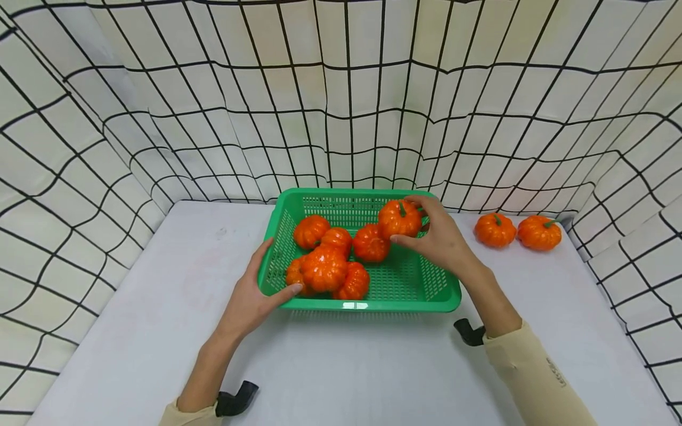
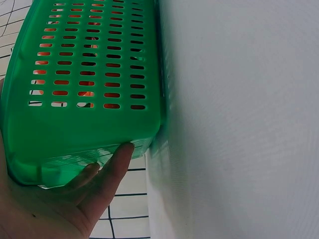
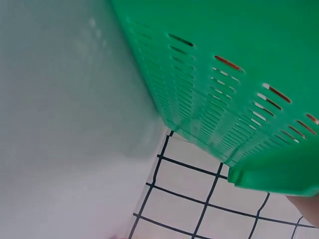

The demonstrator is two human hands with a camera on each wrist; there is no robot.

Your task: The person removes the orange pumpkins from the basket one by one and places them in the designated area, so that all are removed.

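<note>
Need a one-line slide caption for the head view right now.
Right hand holds a pumpkin over the green basket while the left hand grips its rim.

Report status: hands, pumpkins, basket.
Right hand grips a pumpkin over the green basket. Left hand holds the basket's near-left corner. Six pumpkins already inside; two more pumpkins wait on the table, right. Nothing blocking.

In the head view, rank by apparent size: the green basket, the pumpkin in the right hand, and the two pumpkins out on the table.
1. Green basket, largest by far.
2. Pumpkin in the right hand, slightly bigger, though nearer the camera.
3. Two table pumpkins: alike, not ranked.
</note>
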